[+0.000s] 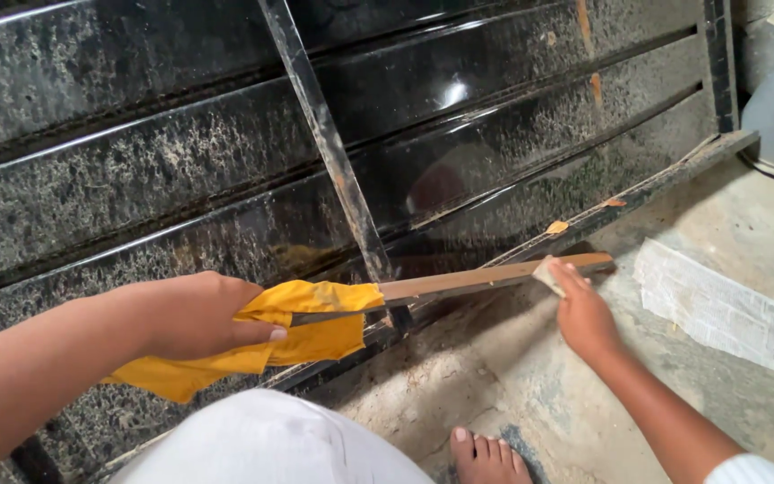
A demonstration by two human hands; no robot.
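L hand point(199, 315) clenched a yellow cloth point(253, 354) round the near end of a long flat rusty blade point(485, 276); R hand point(582, 314) pinched a small pale sanding scrap point(546, 273) on its far end, beside the black metal gate point(226, 161). Best w/ even strokes, blade steady.

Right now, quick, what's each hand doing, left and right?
Left hand: closed, gripping the long flat blade through a yellow cloth.
Right hand: fingers pressing a small pale piece against the blade's far end.
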